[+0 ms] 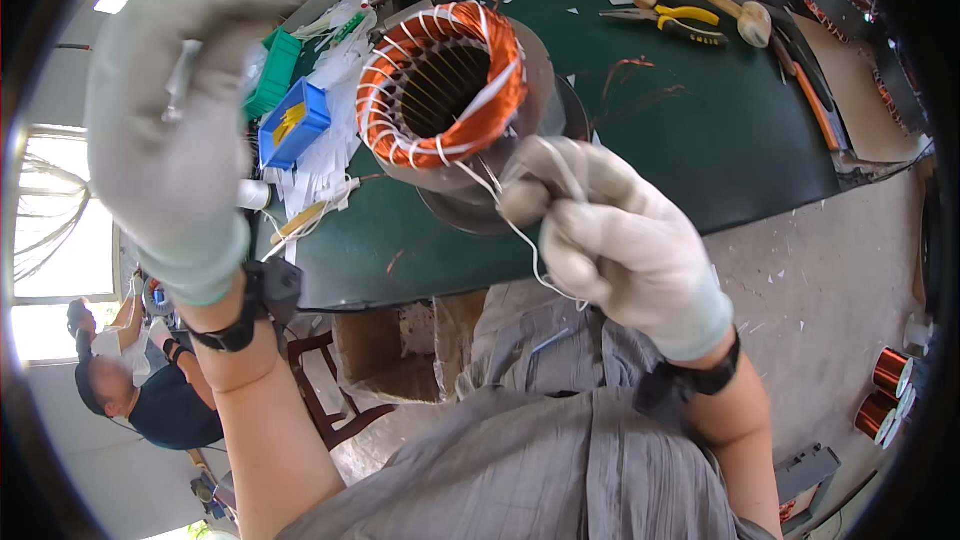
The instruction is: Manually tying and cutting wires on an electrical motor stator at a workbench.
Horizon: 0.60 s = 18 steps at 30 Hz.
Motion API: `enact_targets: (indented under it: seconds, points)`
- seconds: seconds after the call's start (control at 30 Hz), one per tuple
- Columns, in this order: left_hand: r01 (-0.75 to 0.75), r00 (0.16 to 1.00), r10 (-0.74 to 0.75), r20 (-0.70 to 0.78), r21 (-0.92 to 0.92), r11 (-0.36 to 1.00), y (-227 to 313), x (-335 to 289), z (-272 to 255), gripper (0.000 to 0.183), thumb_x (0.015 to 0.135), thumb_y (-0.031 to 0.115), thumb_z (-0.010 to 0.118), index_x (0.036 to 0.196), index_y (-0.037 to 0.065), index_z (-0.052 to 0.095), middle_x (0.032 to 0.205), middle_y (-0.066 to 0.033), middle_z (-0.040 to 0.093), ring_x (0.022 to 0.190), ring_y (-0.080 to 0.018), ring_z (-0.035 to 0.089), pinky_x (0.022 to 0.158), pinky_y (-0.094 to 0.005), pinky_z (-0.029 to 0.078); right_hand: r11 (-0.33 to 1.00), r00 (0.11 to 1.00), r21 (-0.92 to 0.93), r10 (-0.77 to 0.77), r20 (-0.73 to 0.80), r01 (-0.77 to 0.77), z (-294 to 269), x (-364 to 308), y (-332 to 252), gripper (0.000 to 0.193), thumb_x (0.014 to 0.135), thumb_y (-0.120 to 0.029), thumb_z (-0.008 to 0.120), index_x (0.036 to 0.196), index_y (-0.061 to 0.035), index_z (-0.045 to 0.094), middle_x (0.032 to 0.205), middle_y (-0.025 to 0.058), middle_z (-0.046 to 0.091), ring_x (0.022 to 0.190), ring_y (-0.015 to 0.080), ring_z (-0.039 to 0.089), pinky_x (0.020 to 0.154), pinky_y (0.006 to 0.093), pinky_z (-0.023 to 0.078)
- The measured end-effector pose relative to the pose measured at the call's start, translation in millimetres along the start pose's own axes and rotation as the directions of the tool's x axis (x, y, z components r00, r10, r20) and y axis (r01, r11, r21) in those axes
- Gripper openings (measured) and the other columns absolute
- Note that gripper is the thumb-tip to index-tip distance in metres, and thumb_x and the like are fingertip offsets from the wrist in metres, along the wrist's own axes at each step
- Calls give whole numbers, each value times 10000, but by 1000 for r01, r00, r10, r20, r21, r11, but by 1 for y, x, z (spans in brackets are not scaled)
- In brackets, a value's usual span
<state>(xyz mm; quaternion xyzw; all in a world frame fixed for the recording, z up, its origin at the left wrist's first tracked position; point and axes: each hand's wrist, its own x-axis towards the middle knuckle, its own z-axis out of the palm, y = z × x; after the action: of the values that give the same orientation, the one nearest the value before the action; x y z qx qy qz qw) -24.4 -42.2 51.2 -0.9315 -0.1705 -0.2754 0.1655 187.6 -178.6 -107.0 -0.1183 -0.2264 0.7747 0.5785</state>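
A stator [535, 65] with orange-red copper windings stands on the green table in front of me, its open bore facing up toward me. White lacing cord [400, 30] loops around the winding ring at intervals. My right hand [625, 240], in a white glove, is closed just right of the stator's near side. It pinches white cord that runs from the winding and trails below the fingers. My left hand [170, 130], also gloved, is raised at the left, apart from the stator. Its fingers bend over to the right, blurred, and whether they hold anything is unclear.
Left of the stator are a blue bin [295, 125] with yellow pieces, a green bin [275, 70] and white strips. Yellow-and-black pliers [690, 20] and a wooden-handled mallet [752, 24] lie far right. Another person [150, 390] works at left. Wire spools [890, 370] stand at right.
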Motion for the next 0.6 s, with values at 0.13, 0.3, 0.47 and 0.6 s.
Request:
enact_targets:
  seconds: [0.13, 0.3, 0.47, 0.6]
  points:
    - [-146, 920, 143, 366, -18, 989, 9, 2, 59, 162, 784, 55, 694, 925, 95, 762, 930, -45, 712, 922, -282, 668, 828, -383, 535, 947, 999, -322, 2, -49, -17, 16, 13, 20, 434, 1036, -160, 550, 1456, -55, 535, 1173, 19, 627, 705, 29, 472, 628, 167, 398]
    - [-9, 959, -30, 282, 135, 991, -21, 9, 14, 173, 801, 39, 658, 946, 72, 748, 982, -84, 697, 947, -260, 655, 830, -346, 522, 981, 991, -184, 84, 107, -64, -15, -30, 2, 376, 1017, -147, 562, 1365, -14, 611, 1186, 72, 655, 647, 25, 460, 548, 180, 371]
    - [-200, 979, 202, 28, -45, 979, 70, 8, -9, 199, 734, 95, 713, 925, 133, 754, 967, -77, 691, 808, -258, 673, 678, -383, 523, 973, 963, -91, -192, 188, 212, 16, -15, 12, 714, 949, -240, 714, 1530, -1, 374, 1228, 89, 625, 927, 105, 564, 807, 248, 488]
    - [-122, 951, 140, 275, -84, 989, 58, -24, 40, 194, 728, 105, 766, 913, 129, 713, 1118, -53, 689, 912, -279, 658, 758, -403, 522, 191, 927, -931, -276, 253, 311, -23, -78, -26, 410, 921, -265, 718, 1202, 19, 624, 1197, 82, 641, 1094, 175, 600, 939, 332, 494]
